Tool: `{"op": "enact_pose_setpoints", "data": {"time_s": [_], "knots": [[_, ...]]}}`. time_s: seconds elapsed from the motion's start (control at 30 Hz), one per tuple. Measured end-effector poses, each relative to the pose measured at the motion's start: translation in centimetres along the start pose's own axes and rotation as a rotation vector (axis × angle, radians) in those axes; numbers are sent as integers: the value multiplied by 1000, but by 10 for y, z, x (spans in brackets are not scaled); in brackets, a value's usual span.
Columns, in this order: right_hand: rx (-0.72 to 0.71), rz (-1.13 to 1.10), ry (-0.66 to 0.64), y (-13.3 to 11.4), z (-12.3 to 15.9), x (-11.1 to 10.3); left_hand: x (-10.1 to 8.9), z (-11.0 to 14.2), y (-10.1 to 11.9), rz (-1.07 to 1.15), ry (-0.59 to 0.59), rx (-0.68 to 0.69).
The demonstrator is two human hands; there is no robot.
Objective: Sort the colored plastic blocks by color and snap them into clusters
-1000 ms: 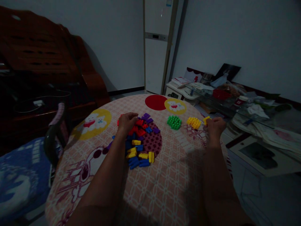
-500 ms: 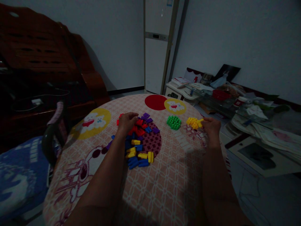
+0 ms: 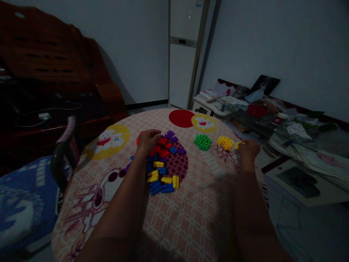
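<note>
Yellow piece (image 3: 238,146) drawn back from yellow cluster (image 3: 225,142), jutting left of right hand (image 3: 249,149), fingers pinched on it

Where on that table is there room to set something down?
Widest: the tablecloth between the left forearm and the right forearm, nearer than the loose blocks. Narrower: the gap between those and the green blocks. It's crowded under the left hand, among the loose blocks, and beside the clustered yellow blocks, where the right hand holds a yellow block.
</note>
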State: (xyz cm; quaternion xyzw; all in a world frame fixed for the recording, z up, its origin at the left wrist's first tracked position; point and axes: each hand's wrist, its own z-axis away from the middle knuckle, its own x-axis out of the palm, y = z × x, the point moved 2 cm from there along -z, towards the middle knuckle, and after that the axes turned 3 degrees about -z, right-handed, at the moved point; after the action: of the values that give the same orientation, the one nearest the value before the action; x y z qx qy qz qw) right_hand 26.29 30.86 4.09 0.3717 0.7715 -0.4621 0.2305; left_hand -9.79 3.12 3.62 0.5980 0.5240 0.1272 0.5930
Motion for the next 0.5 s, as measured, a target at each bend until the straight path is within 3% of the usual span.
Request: {"op": "enact_pose_setpoints", "data": {"time_s": [0.17,0.33,0.5], "knots": [[-30,83,-81,7,6,11,2,-1,-4,-2,4,-3],[27,-11,-84,12,3,22,4,-3,-8,16,-14,-2],[126,-145,-178,22,-1,27,4,-4,-8,12,-5,11]]}}
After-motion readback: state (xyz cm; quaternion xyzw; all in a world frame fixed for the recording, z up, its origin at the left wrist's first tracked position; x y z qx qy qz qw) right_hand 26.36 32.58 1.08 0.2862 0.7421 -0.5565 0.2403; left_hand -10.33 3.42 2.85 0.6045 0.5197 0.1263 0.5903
